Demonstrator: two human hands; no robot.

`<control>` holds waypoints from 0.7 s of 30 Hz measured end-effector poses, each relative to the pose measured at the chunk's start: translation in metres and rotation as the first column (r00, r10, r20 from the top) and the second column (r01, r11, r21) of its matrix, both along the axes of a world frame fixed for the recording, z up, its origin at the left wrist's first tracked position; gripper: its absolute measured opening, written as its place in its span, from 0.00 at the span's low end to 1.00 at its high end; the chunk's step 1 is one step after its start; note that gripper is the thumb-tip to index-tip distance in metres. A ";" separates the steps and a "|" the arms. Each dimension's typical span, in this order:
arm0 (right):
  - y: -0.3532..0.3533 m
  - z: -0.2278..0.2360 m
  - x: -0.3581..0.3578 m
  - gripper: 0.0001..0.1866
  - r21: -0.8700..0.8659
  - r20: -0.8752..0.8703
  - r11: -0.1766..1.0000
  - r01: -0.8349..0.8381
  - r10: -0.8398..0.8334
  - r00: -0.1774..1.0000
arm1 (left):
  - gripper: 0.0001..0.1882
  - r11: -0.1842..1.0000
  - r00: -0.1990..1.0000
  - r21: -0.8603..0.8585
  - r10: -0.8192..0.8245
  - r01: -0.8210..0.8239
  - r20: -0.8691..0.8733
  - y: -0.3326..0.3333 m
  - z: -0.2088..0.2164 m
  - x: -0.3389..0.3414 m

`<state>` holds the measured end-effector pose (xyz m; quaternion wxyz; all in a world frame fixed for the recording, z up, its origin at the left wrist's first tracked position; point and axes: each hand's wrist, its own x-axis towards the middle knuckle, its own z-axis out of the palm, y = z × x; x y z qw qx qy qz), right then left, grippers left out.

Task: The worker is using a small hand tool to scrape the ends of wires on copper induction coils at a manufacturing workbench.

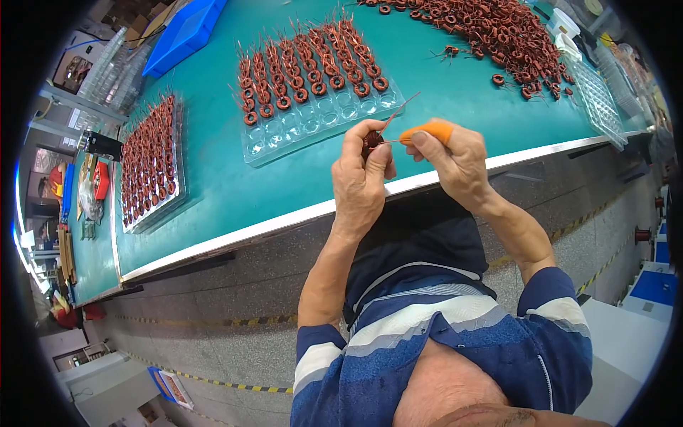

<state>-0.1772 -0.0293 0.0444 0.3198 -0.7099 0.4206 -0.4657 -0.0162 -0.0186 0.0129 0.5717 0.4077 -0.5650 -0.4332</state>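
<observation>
Just over the table's front edge, my left hand [358, 181] is closed, pinching a dark copper-wound toroidal coil [371, 142] between thumb and fingers. One of its wire leads [400, 109] sticks up and to the right. Close beside it, my right hand [461, 160] is closed on another lead that runs across from the coil. An orange covering [431, 132] lies along my right index finger; its tip meets the lead. Beyond my hands stands a transparent blister tray [306, 129], its back rows filled with upright coils and its front pockets bare.
A filled stack of coil trays [151, 160] stands at the left on the green table [213, 206]. Loose coils [509, 43] are heaped at the back right, near a transparent tray [597, 99]. A blue bin [186, 35] lies at the back left.
</observation>
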 end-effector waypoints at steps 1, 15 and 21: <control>0.005 0.003 0.000 0.15 0.131 0.137 0.991 0.007 -0.026 0.990 | 0.11 0.997 0.999 -0.066 0.039 -0.037 0.026 0.005 0.002 -0.002; -0.020 -0.018 -0.009 0.17 0.482 0.424 0.854 -0.195 -0.032 0.905 | 0.17 0.938 0.960 0.217 -0.247 0.271 -0.133 0.005 -0.020 0.016; -0.024 -0.022 -0.011 0.13 0.542 0.510 0.809 -0.226 -0.102 0.854 | 0.17 0.980 0.944 -0.079 -0.152 0.182 0.293 0.008 -0.013 0.012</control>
